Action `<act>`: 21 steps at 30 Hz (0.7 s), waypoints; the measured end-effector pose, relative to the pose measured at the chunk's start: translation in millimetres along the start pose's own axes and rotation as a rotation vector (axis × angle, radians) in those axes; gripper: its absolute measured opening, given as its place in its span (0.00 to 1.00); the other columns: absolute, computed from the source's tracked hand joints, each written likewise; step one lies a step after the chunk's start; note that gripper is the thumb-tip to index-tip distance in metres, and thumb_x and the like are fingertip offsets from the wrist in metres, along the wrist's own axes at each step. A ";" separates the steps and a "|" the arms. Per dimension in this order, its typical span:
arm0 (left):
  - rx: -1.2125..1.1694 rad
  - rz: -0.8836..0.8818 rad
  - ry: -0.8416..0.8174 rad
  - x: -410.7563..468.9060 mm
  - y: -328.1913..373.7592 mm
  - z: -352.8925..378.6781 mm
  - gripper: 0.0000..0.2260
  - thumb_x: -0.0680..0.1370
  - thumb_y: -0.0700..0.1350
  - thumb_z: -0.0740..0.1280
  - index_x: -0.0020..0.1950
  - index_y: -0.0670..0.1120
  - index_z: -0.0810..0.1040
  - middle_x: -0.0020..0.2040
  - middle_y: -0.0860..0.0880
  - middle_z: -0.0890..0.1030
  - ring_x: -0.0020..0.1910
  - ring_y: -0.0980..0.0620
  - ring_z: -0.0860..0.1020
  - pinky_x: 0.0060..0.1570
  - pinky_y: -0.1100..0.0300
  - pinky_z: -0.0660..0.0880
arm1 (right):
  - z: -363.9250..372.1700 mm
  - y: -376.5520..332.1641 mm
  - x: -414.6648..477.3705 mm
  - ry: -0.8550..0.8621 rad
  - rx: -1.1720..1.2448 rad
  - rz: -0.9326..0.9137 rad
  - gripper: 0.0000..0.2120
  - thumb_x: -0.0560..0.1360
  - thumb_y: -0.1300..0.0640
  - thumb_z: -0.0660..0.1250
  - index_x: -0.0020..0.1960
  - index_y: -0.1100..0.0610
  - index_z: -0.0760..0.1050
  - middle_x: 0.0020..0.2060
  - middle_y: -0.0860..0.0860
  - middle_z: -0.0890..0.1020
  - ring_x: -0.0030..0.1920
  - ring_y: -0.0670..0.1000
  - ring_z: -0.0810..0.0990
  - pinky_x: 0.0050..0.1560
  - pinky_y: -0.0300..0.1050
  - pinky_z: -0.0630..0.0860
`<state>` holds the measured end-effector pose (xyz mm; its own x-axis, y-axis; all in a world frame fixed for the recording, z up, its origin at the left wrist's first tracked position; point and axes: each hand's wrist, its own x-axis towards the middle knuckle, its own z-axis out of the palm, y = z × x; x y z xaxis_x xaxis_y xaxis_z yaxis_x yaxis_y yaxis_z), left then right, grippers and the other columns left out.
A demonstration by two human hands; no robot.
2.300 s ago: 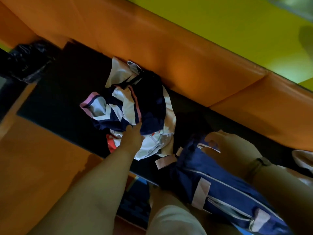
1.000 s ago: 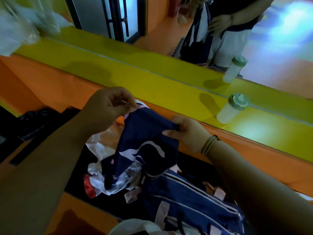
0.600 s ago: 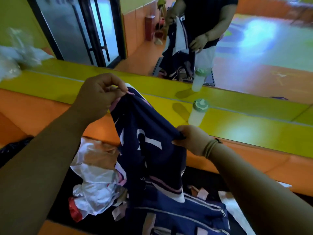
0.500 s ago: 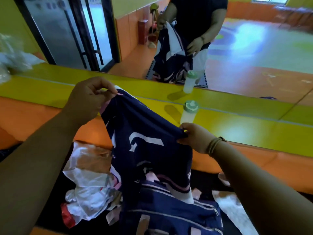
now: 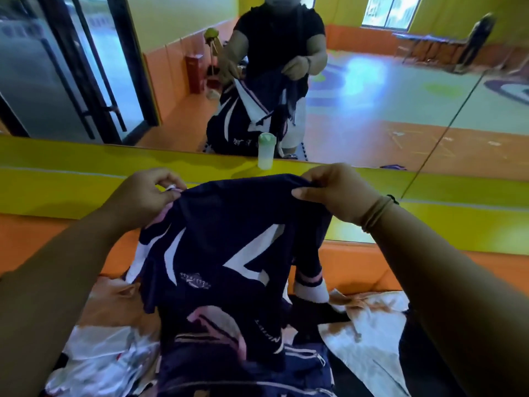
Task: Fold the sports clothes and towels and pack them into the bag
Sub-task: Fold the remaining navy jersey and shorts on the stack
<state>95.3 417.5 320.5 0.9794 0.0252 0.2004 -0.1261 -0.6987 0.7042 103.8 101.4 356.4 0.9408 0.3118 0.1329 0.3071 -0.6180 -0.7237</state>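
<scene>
Both hands hold up a navy sports jersey (image 5: pixel 229 239) by its top edge. The left hand (image 5: pixel 143 193) and right hand (image 5: pixel 329 190) each pinch the fabric — thumb against curled fingers. Its hem hangs over the navy bag (image 5: pixel 257 373) below.

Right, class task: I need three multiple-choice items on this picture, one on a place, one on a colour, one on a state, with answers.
1. Where do the hands hold the jersey?
A) its top edge
B) its bottom hem
C) its middle

2. What is the jersey's main colour?
A) red
B) navy
C) green

3. What state is the jersey in?
A) folded flat
B) packed away
C) held up, unfolded

Answers:
1 A, the left hand and right hand pinch the top edge, one at each end.
2 B, it is navy with white and pink marks.
3 C, it hangs open from the hands with its print showing.
</scene>
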 end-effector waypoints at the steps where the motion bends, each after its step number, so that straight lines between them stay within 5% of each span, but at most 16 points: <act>1: -0.027 -0.008 -0.004 3.3 5.8 5.8 0.12 0.76 0.37 0.67 0.41 0.55 0.77 0.43 0.54 0.78 0.40 0.56 0.76 0.38 0.61 0.69 | -7.6 2.1 0.3 0.046 0.014 0.007 0.07 0.72 0.59 0.71 0.40 0.63 0.79 0.30 0.53 0.78 0.30 0.42 0.74 0.36 0.39 0.74; 4: -0.136 -0.048 -0.038 9.0 25.1 17.9 0.11 0.77 0.37 0.66 0.42 0.54 0.77 0.42 0.53 0.78 0.36 0.54 0.75 0.36 0.59 0.68 | -30.6 14.2 -2.0 0.161 -0.021 0.027 0.04 0.73 0.60 0.70 0.41 0.60 0.79 0.28 0.47 0.76 0.24 0.38 0.71 0.31 0.28 0.69; 9: -0.355 -0.039 -0.207 8.6 65.6 29.2 0.07 0.79 0.38 0.64 0.46 0.50 0.77 0.35 0.55 0.81 0.35 0.54 0.78 0.32 0.61 0.71 | -51.9 45.9 -16.0 0.183 -0.187 0.045 0.10 0.73 0.58 0.70 0.35 0.59 0.75 0.28 0.51 0.71 0.30 0.46 0.66 0.30 0.33 0.64; 15: -0.539 0.002 -0.321 10.4 119.7 46.7 0.07 0.78 0.37 0.63 0.46 0.47 0.78 0.42 0.43 0.77 0.41 0.49 0.77 0.39 0.55 0.75 | -51.6 78.0 -33.7 0.212 -0.332 0.094 0.15 0.72 0.57 0.70 0.31 0.54 0.67 0.26 0.50 0.68 0.34 0.53 0.67 0.31 0.40 0.61; 18: -0.628 0.008 -0.310 13.6 146.9 53.8 0.08 0.78 0.36 0.63 0.44 0.47 0.77 0.38 0.50 0.79 0.37 0.54 0.78 0.37 0.57 0.77 | -43.7 86.3 -41.5 0.286 -0.305 0.164 0.06 0.71 0.57 0.71 0.44 0.57 0.76 0.39 0.56 0.79 0.42 0.57 0.76 0.38 0.45 0.65; 21: -0.687 0.025 -0.261 17.8 171.2 57.1 0.08 0.79 0.35 0.62 0.45 0.46 0.76 0.40 0.49 0.75 0.38 0.54 0.77 0.38 0.56 0.79 | -24.3 81.2 -57.9 0.337 -0.170 0.122 0.28 0.67 0.49 0.75 0.62 0.58 0.72 0.54 0.57 0.78 0.53 0.56 0.77 0.53 0.47 0.73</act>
<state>100.2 257.5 405.7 0.9699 -0.2155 0.1137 -0.1354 -0.0888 0.9868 77.8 15.6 306.4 0.9576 -0.0081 0.2881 0.1829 -0.7555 -0.6291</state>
